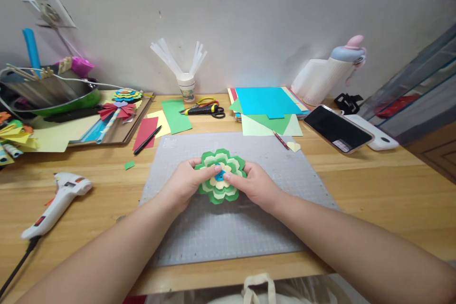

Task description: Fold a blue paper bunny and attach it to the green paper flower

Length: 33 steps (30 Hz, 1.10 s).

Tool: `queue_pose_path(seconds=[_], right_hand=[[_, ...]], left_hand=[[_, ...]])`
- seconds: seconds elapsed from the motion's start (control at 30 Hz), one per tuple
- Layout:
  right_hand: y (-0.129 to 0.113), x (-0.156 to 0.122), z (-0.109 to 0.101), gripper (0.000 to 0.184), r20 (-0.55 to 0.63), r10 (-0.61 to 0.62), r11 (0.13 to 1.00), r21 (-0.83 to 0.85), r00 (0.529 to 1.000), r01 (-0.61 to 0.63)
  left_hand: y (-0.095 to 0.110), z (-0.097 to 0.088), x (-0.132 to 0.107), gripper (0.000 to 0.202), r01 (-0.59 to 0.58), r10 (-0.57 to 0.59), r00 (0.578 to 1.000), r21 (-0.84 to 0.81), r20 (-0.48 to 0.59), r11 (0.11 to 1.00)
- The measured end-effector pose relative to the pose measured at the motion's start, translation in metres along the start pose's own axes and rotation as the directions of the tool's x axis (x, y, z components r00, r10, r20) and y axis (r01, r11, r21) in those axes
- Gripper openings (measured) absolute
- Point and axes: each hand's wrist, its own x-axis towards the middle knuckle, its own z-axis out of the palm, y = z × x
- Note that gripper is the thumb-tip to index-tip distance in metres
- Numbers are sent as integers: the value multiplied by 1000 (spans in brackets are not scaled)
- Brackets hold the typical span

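Between both hands is a layered paper flower (218,195), green and pale green with a cream inner layer and a blue centre. My left hand (185,178) grips its left side, thumb pressed on the blue middle. From the right, my right hand (260,184) pinches it the same way, its thumb also at the centre. The fingers behind the petals are mostly hidden. Beneath the flower lies a grey cutting mat (228,237).
A white glue gun (60,204) lies at left. Behind the mat are a black pen (147,140), a utility knife (201,109), a cup of white sticks (185,88) and coloured paper (267,100). A phone (338,128) leans at right; a finished-looking paper flower (126,96) lies far left.
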Motion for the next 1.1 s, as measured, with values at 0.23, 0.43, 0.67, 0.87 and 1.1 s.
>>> queue_pose_path(seconds=[0.23,0.43,0.67,0.87,1.1], right_hand=[[-4,-2,-1,25,-1,-5,999,-42,1000,5],[-2,-1,-1,26,31,11,999,-33,999,-10],[-1,1,-2,25,60,24,1000,5,998,-25],[0,2,-3,27,63,42,999,16,997,-43],[2,3,-2,25,30,56,997,45,998,-57]], left_hand=[[1,4,-1,35,-15,15,1000,-13,9,1000],[-1,6,-1,34,-1,1,1000,-18,-3,1000],[-4,5,1,36,3,-3,1000,-17,-3,1000],[-5,7,0,34,-14,14,1000,2,-2,1000],[-6,8,-2,36,0,0,1000,-12,20,1000]])
